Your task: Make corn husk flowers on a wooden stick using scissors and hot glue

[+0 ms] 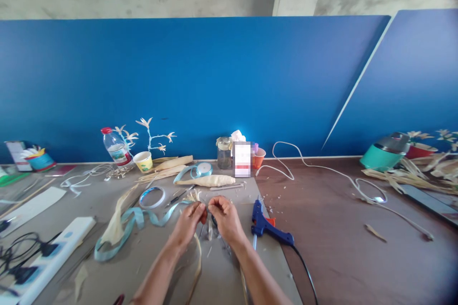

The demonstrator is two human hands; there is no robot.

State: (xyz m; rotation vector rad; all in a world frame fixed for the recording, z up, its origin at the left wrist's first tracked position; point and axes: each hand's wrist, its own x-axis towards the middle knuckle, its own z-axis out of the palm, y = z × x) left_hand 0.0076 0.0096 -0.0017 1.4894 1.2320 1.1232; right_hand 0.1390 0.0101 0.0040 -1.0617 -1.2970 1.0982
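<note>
Grey mat (232, 267) on a wood table (339, 228), blue wall behind — husk work at centre.
Pale husk strip (199, 255) is pinched at mid-mat by the left hand (188, 224) & right hand (225, 219), fingertips of both closed on it and meeting; its tail is curved down toward the camera. A teal ribbon (143, 219) is laid just left of the hands, w/ a tape ring (152, 198) beyond it. A blue glue gun (266, 226) is set just right of the right hand — not touched. Bottle (116, 147), paper cup (143, 161) & glass jar (224, 152) are lined up near the wall.
</note>
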